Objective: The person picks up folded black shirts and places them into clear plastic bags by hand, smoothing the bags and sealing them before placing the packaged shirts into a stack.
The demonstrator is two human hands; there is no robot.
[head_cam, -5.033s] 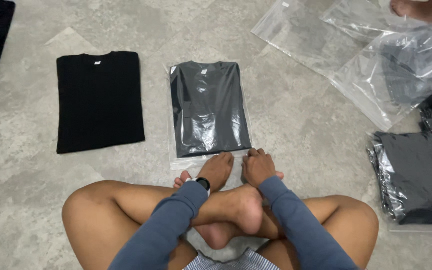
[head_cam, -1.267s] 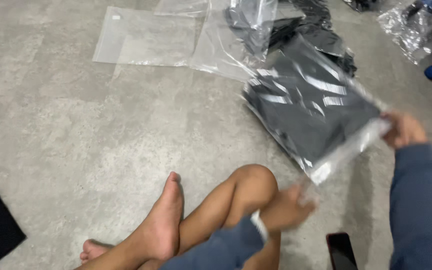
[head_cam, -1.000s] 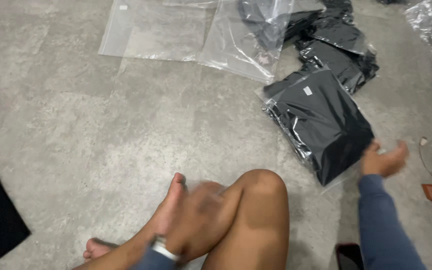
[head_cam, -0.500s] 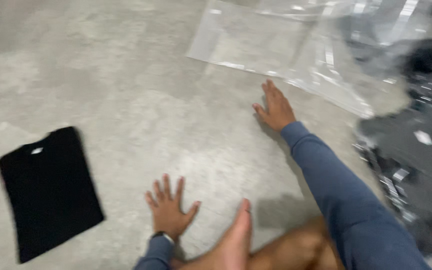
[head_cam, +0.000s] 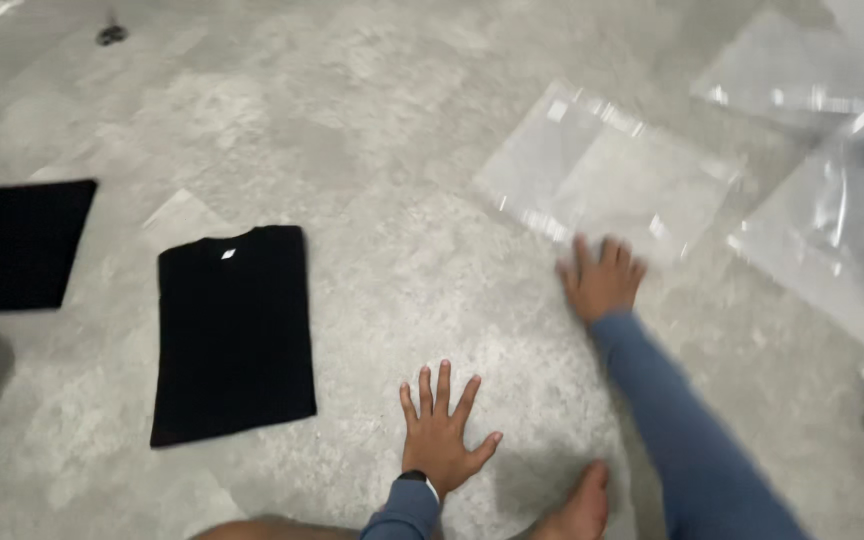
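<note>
Clear plastic is the material nearest the work: an empty transparent bag (head_cam: 607,185) lies flat on the grey concrete floor (head_cam: 372,130), and my right hand (head_cam: 600,280) is stretched out to its near edge, fingers spread and flat, fingertips at or just on the plastic. I cannot tell whether there is true contact or a slight gap, since the view is blurred there. It grips nothing; the palm faces down with no pinch formed, which reads as a reach rather than a hold. My left hand (head_cam: 439,432) is planted flat on the floor close to my body, all five fingers splayed wide and holding nothing. I judge that it serves as a prop, taking weight while the other arm extends forward. A dark watch band (head_cam: 413,477) shows at that wrist, and both arms wear blue-grey sleeves (head_cam: 682,440). A bare foot (head_cam: 577,510) rests on the floor between the two arms, which suits a seated posture. To the left of the left hand, apart from it, a folded black T-shirt (head_cam: 234,332) lies squared on the floor, collar away from me, unbagged. A second folded black garment (head_cam: 14,243) lies further left, partly cut off by the frame edge. More clear bags (head_cam: 832,230) lie to the right of the empty one, overlapping loosely, and something dark shows inside one at the far right. The folded garments and the bags lie on opposite sides of me, the two kinds well apart.
</note>
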